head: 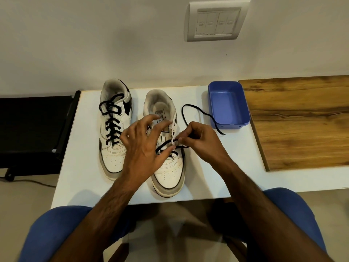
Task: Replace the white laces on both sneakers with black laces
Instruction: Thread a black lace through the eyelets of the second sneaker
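Two white sneakers stand side by side on a white table [217, 176], toes toward me. The left sneaker [114, 129] is laced to the top with a black lace. The right sneaker [168, 173] has a black lace [198, 110] through its lower eyelets only; the loose end curls on the table toward the blue box. My left hand [143, 146] lies over the right sneaker's tongue, fingers spread, thumb tip pressing the eyelet flap. My right hand [198, 140] pinches the black lace at an eyelet on the shoe's right side. No white lace is visible.
An empty blue plastic box [229, 104] sits at the table's back right. A wooden board [302, 121] adjoins the table on the right. A black rack [34, 129] stands to the left. The wall with a switch plate [215, 21] is behind. My knees are under the front edge.
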{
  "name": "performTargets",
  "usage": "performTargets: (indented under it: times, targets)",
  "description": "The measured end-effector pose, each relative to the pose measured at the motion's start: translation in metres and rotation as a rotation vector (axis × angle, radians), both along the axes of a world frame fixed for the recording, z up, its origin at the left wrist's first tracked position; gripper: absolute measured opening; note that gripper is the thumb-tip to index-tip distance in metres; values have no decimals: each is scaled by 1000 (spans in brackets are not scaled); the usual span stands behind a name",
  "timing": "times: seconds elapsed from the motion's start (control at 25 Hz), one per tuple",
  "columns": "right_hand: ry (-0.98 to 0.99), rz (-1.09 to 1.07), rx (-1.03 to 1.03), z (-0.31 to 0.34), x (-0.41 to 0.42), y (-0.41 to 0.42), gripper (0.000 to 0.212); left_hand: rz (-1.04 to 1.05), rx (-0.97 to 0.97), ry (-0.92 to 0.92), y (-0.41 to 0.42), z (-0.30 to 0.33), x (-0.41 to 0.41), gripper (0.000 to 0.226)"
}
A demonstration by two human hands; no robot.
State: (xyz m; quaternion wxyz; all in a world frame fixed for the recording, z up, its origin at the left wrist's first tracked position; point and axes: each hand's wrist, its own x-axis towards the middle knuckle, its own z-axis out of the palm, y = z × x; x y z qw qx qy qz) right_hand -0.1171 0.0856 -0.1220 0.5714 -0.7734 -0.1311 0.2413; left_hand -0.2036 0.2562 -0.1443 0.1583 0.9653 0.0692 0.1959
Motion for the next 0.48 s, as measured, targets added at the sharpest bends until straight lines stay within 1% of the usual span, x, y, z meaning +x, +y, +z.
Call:
performTargets:
  times: [0.08,0.2,0.24,0.28,0.36,0.4,0.44,0.48]
  targets:
    - [69,-53,150,5,5,-3,8,-33,19,22,2,1,1,62]
    - [251,-269,448,11,12,-7,8,-79,-44,62,8,-2,2,62]
    - [264,-313,443,12,13,-8,6,-101,-71,72,10,-4,3,63]
    - [195,-296,327,12,13,-7,5,-118,-96,82,12,-5,3,64]
    - [-43,-80,-15,6,8,-5,11,-134,-128,103,14,-6,3,68]
    - [-135,45,-124,4,3,-1,14,-135,-134,110,15,-5,3,69]
    - [-195,130,-184,3,0,2,15,-134,-137,113,15,-5,4,69]
    - [-246,168,-212,2,-3,4,15,-134,-143,113,15,-5,4,69]
